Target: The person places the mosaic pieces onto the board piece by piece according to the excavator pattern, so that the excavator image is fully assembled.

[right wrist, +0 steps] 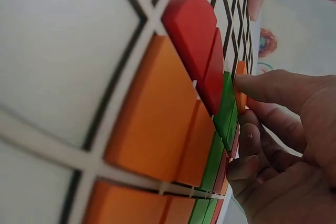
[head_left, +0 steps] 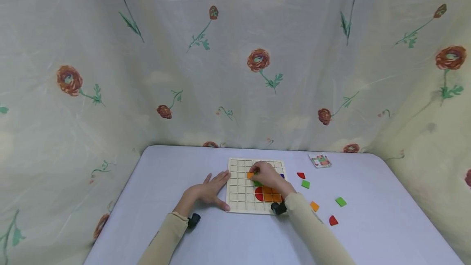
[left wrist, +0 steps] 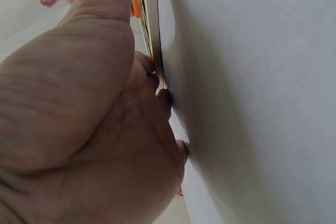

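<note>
A cream grid board (head_left: 241, 205) lies on the table, with coloured tiles in some of its cells. My left hand (head_left: 209, 192) is spread along the board's left edge, fingertips and thumb touching it. In the left wrist view the palm and thumb fill the near side. My right hand (head_left: 268, 175) reaches over the board and pinches an orange square tile (head_left: 250, 175) between thumb and fingers. In the right wrist view that orange tile (right wrist: 242, 72) stands close beside green tiles (right wrist: 226, 111). Red rounded pieces (right wrist: 191, 43) and larger-looking orange tiles (right wrist: 152, 114) sit in nearer cells.
Right of the board lie loose red quarter-round pieces (head_left: 333, 220), green squares (head_left: 341, 201) and an orange square (head_left: 314, 206). A small patterned card (head_left: 320, 160) is at the back right. A flowered curtain (head_left: 235, 93) hangs behind the table (head_left: 235, 240).
</note>
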Demonstrator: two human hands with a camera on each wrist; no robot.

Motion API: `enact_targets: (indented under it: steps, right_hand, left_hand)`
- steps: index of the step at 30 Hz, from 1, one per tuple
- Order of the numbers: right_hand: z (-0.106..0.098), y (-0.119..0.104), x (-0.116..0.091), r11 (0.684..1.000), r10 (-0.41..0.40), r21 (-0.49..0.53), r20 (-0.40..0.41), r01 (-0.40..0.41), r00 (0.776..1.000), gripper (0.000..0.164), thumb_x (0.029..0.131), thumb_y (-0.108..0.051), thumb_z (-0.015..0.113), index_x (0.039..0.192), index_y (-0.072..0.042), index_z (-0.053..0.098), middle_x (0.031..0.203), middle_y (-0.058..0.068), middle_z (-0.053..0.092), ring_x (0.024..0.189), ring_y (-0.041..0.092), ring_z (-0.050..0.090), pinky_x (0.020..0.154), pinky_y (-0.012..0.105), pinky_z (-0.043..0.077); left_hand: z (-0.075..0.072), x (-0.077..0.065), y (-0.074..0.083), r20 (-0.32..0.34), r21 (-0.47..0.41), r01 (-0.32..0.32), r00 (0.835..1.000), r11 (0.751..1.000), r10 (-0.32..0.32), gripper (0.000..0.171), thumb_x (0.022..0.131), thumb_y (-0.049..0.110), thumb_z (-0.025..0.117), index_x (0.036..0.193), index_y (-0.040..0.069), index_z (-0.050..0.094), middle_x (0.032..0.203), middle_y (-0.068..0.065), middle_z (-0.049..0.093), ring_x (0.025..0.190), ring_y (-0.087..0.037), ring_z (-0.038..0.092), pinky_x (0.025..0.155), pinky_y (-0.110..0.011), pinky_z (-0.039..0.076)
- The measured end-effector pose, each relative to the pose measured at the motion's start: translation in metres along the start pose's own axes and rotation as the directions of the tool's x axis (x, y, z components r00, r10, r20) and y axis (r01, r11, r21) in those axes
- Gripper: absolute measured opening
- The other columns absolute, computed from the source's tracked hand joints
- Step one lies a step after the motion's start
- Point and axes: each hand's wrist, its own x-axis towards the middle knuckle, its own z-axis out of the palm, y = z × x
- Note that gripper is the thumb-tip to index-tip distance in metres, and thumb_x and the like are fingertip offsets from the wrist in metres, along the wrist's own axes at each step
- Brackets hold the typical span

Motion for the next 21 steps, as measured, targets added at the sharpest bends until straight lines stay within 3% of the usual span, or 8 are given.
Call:
enact_targets:
  steps: [16,21]
  right_hand:
    - [-0.0052,-0.0011,0.0099,0.999,-0.023,-0.024,0.079,0.025,0.997,0.014,0.085,-0.011,0.073,0.098,-0.013,0.069,0.094,-0.002,0.064,0.084,0.015,0.054,0.083,0.032,0.05]
    - [-0.0068,0.0016,0.0046,0.999,-0.031,0.026,0.038,0.03,0.999,0.017,0.084,-0.014,0.074,0.099,-0.012,0.067,0.091,-0.001,0.063,0.082,0.014,0.053,0.078,0.03,0.049]
  left_hand:
    - [0.0014,0.0028,-0.0012,-0.004,0.007,0.018,1.0,1.0,-0.018,0.123,0.068,0.07,0.071,0.157,0.016,0.005,0.165,-0.001,0.002,0.152,-0.019,0.001,0.122,-0.051,-0.002]
    - [0.002,0.0038,-0.0028,-0.007,0.012,0.014,1.0,1.0,-0.013,0.122,0.069,0.07,0.071,0.157,0.015,0.005,0.165,-0.001,0.002,0.152,-0.019,0.001,0.122,-0.051,-0.001]
